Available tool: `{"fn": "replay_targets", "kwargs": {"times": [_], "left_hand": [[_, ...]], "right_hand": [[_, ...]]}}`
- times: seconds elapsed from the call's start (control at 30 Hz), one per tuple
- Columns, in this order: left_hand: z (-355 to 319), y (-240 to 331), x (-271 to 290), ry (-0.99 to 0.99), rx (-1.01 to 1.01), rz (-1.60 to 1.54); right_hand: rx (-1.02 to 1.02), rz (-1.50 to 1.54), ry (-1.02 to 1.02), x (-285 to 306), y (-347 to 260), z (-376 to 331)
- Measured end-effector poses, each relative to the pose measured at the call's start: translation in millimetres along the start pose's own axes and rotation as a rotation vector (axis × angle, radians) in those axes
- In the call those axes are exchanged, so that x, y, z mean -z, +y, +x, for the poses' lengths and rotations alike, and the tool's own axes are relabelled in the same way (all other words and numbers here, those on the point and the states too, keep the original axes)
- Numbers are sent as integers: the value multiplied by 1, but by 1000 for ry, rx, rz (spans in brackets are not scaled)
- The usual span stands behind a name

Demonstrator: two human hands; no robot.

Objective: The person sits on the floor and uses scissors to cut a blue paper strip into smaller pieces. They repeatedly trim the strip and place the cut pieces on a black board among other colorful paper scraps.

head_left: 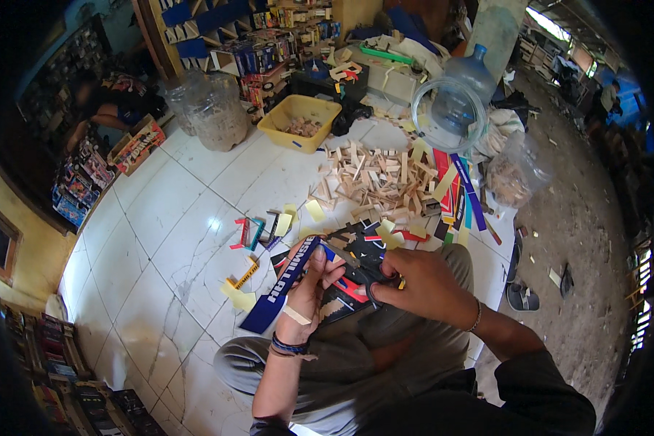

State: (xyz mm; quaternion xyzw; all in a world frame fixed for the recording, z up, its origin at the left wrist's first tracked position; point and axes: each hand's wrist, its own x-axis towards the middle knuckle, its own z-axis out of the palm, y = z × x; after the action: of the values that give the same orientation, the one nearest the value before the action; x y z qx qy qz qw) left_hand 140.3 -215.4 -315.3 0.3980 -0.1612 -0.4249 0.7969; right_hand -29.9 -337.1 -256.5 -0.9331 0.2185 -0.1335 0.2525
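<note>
My left hand (307, 287) is closed on a long dark blue printed strip (260, 317) with white lettering, held slantwise over my lap. A small pale wooden piece (296, 315) sticks out by the left palm near the wrist. In my right hand (432, 282) is a pair of scissors (370, 275) with dark handles, fingers in the loops. Their blades point toward the strip's upper end; whether they touch it I cannot tell. Beneath both hands lies a dark board (367, 243) with red and blue scraps, partly hidden by the hands.
Ahead is a heap of small wooden pieces (378, 174), with coloured strips (461, 189) beside it. A yellow basin (298, 109) and a blue water jug (469, 80) stand farther back. Folded coloured pieces (248, 232) lie left on the tiles. Another person (112, 105) sits far left.
</note>
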Motion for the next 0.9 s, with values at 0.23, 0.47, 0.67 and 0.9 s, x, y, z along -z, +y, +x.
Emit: {"fn": "replay_targets", "kwargs": {"times": [0.23, 0.47, 0.67, 0.9], "left_hand": [[-2, -4, 2, -16, -49, -6], [-2, -5, 2, -19, -45, 4], [-2, -3, 2, -23, -45, -5], [-3, 0, 1, -13, -43, -11]], "right_hand": [[102, -79, 105, -8, 1, 0], [126, -109, 149, -11, 0, 0], [131, -106, 159, -12, -2, 0], [135, -106, 154, -15, 0, 2]]}}
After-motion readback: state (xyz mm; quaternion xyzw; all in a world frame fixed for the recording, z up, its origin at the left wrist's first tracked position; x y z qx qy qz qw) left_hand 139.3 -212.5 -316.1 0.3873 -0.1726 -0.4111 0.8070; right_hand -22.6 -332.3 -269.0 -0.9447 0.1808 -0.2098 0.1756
